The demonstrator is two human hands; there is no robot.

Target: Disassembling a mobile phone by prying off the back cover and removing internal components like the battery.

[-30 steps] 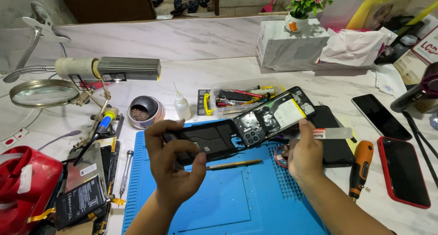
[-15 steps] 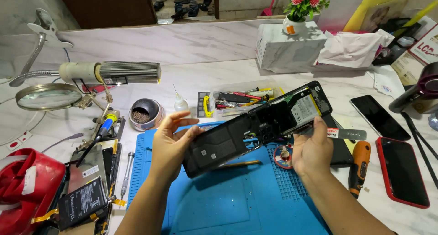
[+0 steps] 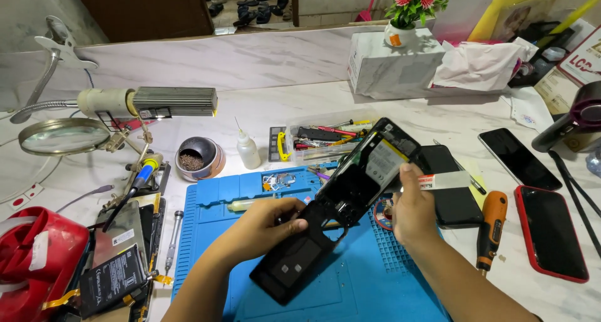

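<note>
1. You've got the opened phone (image 3: 341, 212) up off the bench, tilted on a diagonal above the blue work mat (image 3: 206, 234), its lower end toward you and its upper end pointing away to the right.
2. Its insides face up: dark frame below, a battery with a pale label near the top end.
3. Your left hand (image 3: 266, 225) is closed around the phone's lower half, thumb across the edge, fingers curled under.
4. Your right hand (image 3: 413, 209) grips the upper half from the right side, thumb pressed on the phone's edge beside the battery.
5. Behind the phone, at the mat's far edge, a clear tray of tools (image 3: 322, 140) holds tweezers and small drivers.
6. Just left of that stands a small white dropper bottle (image 3: 248, 150), then a round tin of brass wool (image 3: 197, 159).
7. To your right, an orange-handled screwdriver (image 3: 491, 225) lies on the marble, with a red-edged phone (image 3: 551, 231) beside it and another dark phone (image 3: 518, 159) farther back.
8. Far left: a magnifier lamp (image 3: 59, 135), a red pouch (image 3: 37, 259) and a loose battery (image 3: 113, 278).
</note>
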